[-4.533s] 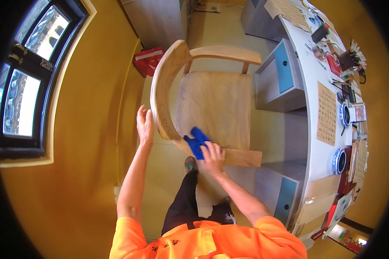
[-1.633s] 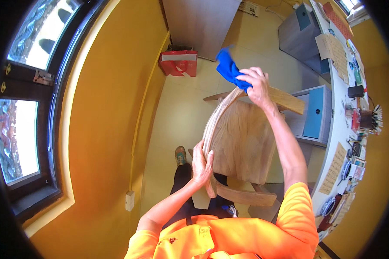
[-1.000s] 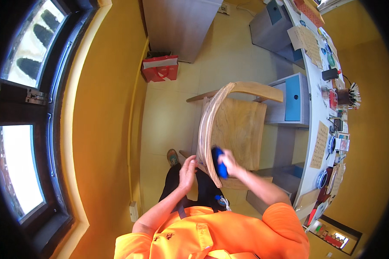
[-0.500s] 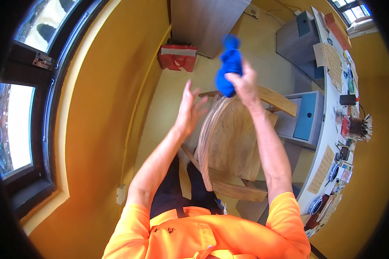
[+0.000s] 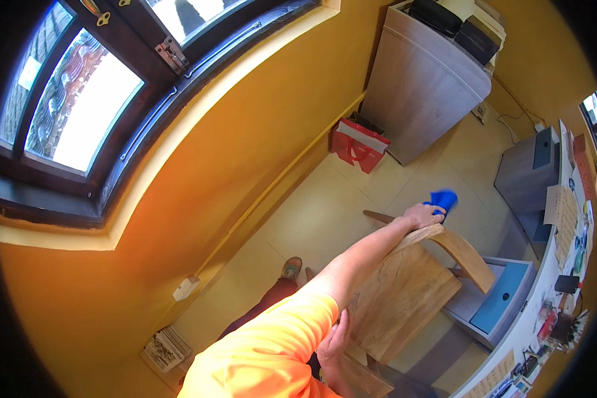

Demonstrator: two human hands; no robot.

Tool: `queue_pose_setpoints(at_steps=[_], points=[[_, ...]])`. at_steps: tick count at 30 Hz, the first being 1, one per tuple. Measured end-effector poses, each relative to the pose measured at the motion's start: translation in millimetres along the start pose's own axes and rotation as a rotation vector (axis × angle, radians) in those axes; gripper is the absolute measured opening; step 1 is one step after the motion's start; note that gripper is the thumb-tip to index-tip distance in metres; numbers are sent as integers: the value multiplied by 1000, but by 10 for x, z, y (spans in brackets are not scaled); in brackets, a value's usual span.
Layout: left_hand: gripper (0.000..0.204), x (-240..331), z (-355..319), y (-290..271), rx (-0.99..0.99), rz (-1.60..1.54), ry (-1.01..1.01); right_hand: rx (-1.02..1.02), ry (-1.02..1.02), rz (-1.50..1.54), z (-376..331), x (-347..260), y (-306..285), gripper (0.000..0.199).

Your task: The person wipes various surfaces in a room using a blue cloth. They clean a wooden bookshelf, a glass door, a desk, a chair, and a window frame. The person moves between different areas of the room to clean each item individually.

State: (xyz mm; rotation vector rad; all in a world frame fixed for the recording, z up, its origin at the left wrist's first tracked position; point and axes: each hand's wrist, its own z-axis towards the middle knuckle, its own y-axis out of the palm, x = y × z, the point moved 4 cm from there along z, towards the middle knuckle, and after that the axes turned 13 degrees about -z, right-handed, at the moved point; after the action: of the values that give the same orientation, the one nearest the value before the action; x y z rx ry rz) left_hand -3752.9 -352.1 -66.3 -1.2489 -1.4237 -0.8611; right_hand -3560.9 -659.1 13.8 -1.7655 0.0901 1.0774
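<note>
My left arm reaches across to the far end of the curved back rail of a wooden chair (image 5: 404,302). There my left hand (image 5: 423,215) is closed on a bright blue cloth (image 5: 444,201), which is smeared by motion. The hand lies at the rail, beside the joint with the armrest. Lower down, partly behind my orange sleeve, my right hand (image 5: 333,339) is at the near part of the same back rail. Its fingers appear bent around the wood, though part of the grip is hidden.
A blue-fronted drawer unit (image 5: 501,295) stands beside the chair under a long white desk (image 5: 511,351) with papers and brushes. A red paper bag (image 5: 358,142) is by a grey cabinet (image 5: 424,86). On the left are the yellow wall (image 5: 199,199) and an open window (image 5: 86,99).
The blue cloth has passed from my right hand to my left. My left arm now stretches to the chair's far side, my right hand has dropped to the near rail, and the view has turned left.
</note>
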Motion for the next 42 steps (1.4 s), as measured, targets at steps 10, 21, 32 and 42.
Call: queue_pose_setpoints(at_steps=[10, 21, 32, 42], points=[[32, -855, -2216, -305, 328, 52, 133, 131, -135, -111, 92, -60, -5, 41], [59, -1424, -4328, 846, 95, -74, -612, 117, -168, -192, 38, -33, 80, 51], [59, -827, -4924, -1159, 244, -125, -451, 249, -204, -475, 21, -364, 12, 49], [48, 390, -5389, -2176, 686, -260, 62, -679, -92, 1042, 123, -2532, 1109, 104]])
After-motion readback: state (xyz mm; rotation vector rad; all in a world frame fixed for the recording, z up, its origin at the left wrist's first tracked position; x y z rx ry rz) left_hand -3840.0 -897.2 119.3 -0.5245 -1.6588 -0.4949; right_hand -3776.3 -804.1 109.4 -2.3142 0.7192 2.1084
